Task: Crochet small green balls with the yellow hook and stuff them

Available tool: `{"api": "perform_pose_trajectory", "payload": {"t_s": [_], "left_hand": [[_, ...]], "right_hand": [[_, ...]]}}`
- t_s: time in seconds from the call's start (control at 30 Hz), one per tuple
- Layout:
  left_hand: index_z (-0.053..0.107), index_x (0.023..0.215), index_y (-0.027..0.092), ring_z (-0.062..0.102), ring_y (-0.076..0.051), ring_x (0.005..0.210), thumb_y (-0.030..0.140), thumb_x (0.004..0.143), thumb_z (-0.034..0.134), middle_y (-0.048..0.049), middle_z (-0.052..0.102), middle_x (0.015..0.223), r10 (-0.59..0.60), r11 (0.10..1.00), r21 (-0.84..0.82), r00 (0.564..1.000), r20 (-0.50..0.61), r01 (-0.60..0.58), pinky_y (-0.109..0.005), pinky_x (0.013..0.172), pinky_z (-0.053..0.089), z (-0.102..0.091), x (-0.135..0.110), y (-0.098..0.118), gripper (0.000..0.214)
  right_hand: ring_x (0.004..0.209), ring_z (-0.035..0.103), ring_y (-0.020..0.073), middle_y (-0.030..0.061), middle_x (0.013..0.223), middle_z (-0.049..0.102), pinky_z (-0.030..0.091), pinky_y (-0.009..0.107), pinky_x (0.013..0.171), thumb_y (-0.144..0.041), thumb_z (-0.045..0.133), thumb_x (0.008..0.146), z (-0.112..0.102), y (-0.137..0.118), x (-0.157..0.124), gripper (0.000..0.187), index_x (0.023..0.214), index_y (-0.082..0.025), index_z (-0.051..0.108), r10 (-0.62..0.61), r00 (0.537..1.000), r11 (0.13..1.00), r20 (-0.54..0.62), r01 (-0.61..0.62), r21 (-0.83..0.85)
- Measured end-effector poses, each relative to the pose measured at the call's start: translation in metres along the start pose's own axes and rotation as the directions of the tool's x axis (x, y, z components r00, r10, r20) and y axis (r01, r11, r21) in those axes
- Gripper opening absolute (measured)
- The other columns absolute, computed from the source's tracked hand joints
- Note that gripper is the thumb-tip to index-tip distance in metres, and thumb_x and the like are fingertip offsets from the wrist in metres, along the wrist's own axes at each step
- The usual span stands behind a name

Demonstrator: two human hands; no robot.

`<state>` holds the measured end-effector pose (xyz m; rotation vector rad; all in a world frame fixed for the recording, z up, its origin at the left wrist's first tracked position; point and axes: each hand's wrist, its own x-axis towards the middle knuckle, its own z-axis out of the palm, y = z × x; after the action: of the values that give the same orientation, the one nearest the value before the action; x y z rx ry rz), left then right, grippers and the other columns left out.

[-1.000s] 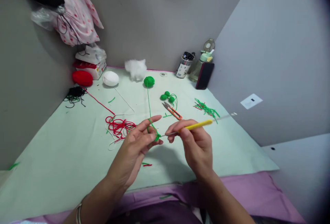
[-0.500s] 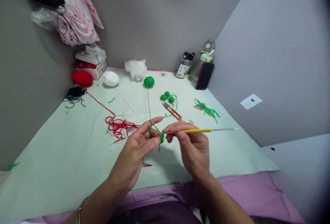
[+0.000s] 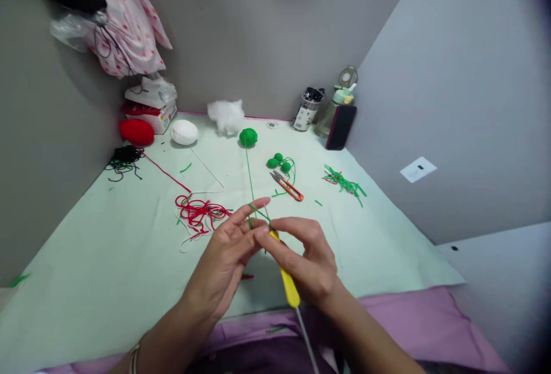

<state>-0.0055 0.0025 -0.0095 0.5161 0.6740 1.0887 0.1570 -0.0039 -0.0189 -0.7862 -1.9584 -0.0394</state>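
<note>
My left hand [image 3: 226,259] pinches a small green crochet piece, with green yarn [image 3: 249,184] looped over its raised forefinger. That strand runs back to a green yarn ball [image 3: 248,137]. My right hand [image 3: 307,262] is closed on a yellow-handled crochet hook [image 3: 286,276]. The hook's tip points up into the work between my fingertips, and its metal tail hangs down toward my lap. The crochet piece itself is mostly hidden by my fingers.
On the pale green mat [image 3: 107,248] lie a red yarn tangle [image 3: 198,213], orange snips [image 3: 287,186], small green balls [image 3: 279,162], green scraps [image 3: 344,182], black threads [image 3: 124,159], red [image 3: 136,131] and white [image 3: 185,132] yarn balls, stuffing [image 3: 226,115]. A jar, bottle and phone [image 3: 340,126] stand at the back.
My right hand has swung the hook from lying sideways, handle out to the right, to pointing away from me with the handle toward my lap. My left hand has stayed put.
</note>
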Motion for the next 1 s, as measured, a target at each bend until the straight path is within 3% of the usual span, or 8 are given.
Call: {"api": "perform_pose_trajectory", "payload": {"t_s": [0.1,0.17,0.27,0.43,0.63,0.7,0.83,1.0], "left_hand": [[0.079,0.115,0.019,0.068,-0.014,0.087,0.024,0.079,0.088,-0.0029,0.074,0.091,-0.072,0.993,-0.09,0.997,0.033,0.074,-0.03,0.092,0.054,-0.001,0.001,0.001,0.037],[0.08,0.111,0.018,0.071,-0.016,0.089,0.021,0.081,0.086,-0.003,0.075,0.09,-0.042,0.996,-0.074,0.999,0.022,0.043,-0.036,0.1,0.053,0.0,0.001,0.002,0.031],[0.079,0.111,0.022,0.071,-0.018,0.095,0.023,0.081,0.085,-0.002,0.075,0.092,0.05,0.998,0.029,0.999,0.011,-0.05,-0.036,0.102,0.051,0.003,-0.001,0.002,0.03],[0.081,0.113,0.026,0.066,-0.017,0.095,0.026,0.081,0.086,-0.0009,0.073,0.092,0.14,0.975,0.174,0.99,-0.017,-0.135,-0.029,0.091,0.049,0.006,-0.003,-0.002,0.033],[0.081,0.116,0.022,0.066,-0.015,0.092,0.027,0.076,0.09,-0.0021,0.074,0.094,-0.009,0.998,-0.067,1.0,-0.028,0.008,-0.028,0.092,0.051,0.004,0.002,-0.004,0.042],[0.082,0.11,0.018,0.066,-0.014,0.09,0.023,0.077,0.088,-0.0029,0.073,0.094,-0.046,0.989,-0.14,0.999,-0.011,0.044,-0.033,0.098,0.052,0.002,0.004,-0.003,0.034],[0.082,0.11,0.021,0.065,-0.016,0.09,0.021,0.08,0.085,-0.0001,0.071,0.087,0.035,0.996,-0.076,0.999,-0.038,-0.038,-0.04,0.107,0.047,0.002,0.003,-0.001,0.029],[0.078,0.123,0.03,0.06,-0.016,0.092,0.026,0.081,0.085,0.0021,0.069,0.087,0.125,0.983,0.141,0.991,-0.039,-0.119,-0.03,0.095,0.043,0.005,0.0,0.0,0.043]], "right_hand": [[0.092,0.07,0.0199,0.0059,0.102,0.075,0.06,0.035,0.079,-0.013,0.062,0.1,0.001,0.002,0.001,0.03,0.121,-0.03,0.076,0.24,0.966,0.933,-0.098,-0.202,0.298],[0.08,0.068,0.0182,0.0042,0.094,0.074,0.058,0.034,0.072,-0.019,0.058,0.104,0.002,0.004,0.005,0.023,0.111,-0.029,0.078,0.435,0.898,0.772,-0.066,-0.334,0.541],[0.082,0.069,0.0191,0.0044,0.092,0.076,0.058,0.034,0.071,-0.026,0.064,0.102,0.004,0.006,0.01,0.017,0.101,-0.028,0.08,0.5,0.866,0.635,0.018,-0.381,0.672],[0.091,0.072,0.0207,0.0041,0.097,0.08,0.059,0.036,0.078,-0.02,0.064,0.101,0.008,0.001,0.009,0.021,0.11,-0.031,0.08,0.451,0.893,0.728,0.002,-0.369,0.577],[0.099,0.072,0.0216,0.0067,0.111,0.077,0.059,0.036,0.082,-0.009,0.068,0.095,0.004,-0.002,0.001,0.037,0.12,-0.033,0.078,0.233,0.971,0.95,-0.046,-0.217,0.227],[0.092,0.071,0.0198,0.0053,0.102,0.077,0.059,0.035,0.079,-0.01,0.065,0.098,0.002,0.002,0.002,0.031,0.116,-0.032,0.079,0.321,0.943,0.897,-0.084,-0.275,0.346],[0.071,0.065,0.0154,0.0018,0.085,0.071,0.055,0.032,0.067,-0.022,0.063,0.102,0.002,0.008,0.01,0.018,0.103,-0.029,0.08,0.545,0.838,0.618,-0.004,-0.399,0.677],[0.086,0.068,0.0207,0.0048,0.092,0.077,0.057,0.037,0.076,-0.027,0.069,0.098,0.007,0.004,0.017,0.014,0.099,-0.029,0.083,0.495,0.868,0.676,0.03,-0.407,0.614]]}}
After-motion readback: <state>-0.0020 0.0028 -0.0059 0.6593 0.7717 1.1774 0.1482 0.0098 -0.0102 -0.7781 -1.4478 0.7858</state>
